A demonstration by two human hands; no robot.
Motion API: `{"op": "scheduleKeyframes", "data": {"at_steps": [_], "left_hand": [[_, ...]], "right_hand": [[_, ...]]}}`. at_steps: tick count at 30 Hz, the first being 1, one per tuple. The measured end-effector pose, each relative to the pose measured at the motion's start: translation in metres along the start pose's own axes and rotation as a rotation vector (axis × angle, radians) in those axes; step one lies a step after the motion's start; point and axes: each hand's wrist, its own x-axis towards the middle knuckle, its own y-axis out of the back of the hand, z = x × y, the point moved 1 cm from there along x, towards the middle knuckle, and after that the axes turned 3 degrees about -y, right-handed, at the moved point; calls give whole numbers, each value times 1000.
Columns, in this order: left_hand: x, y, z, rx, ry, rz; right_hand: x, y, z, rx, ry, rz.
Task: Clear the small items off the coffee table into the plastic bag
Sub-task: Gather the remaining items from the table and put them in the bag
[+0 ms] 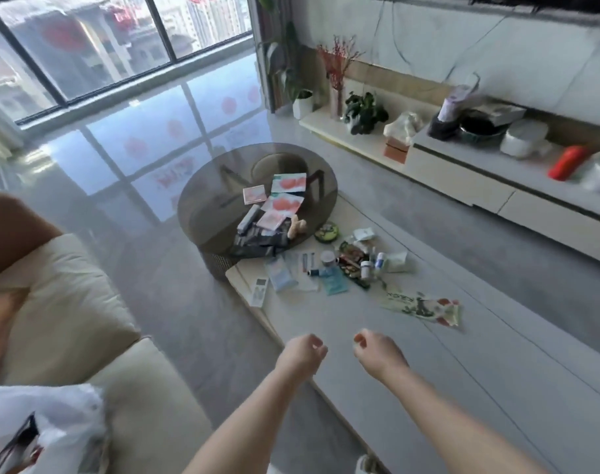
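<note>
Two hands, left [302,354] and right [377,352], hover over the near table [462,371] edge, fingers loosely curled, holding nothing. Small items [346,265] lie clustered at the table's far end, well apart from both hands. Bag [45,425] sits on sofa [96,302], lower left.

Both hands, left hand [303,354] and right hand [377,352], hover loosely curled and holding nothing, small items [346,265] cluttering the coffee table [428,388] well beyond them.

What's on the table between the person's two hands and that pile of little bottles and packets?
In the head view, mostly bare pale tabletop. Only the long green illustrated packet lies off to the right of that stretch, between the right hand and the cluster of small bottles.
</note>
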Motion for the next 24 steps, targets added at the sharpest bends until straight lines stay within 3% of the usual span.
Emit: {"op": "scheduleKeyframes", "data": {"at_steps": [9,24], "left_hand": [[17,-65,83,29,-59,-63],[142,-82,120,182,-112,-204]], "right_hand": [[12,45,103,99,-123,69],[116,62,143,209,-282,114]]}}
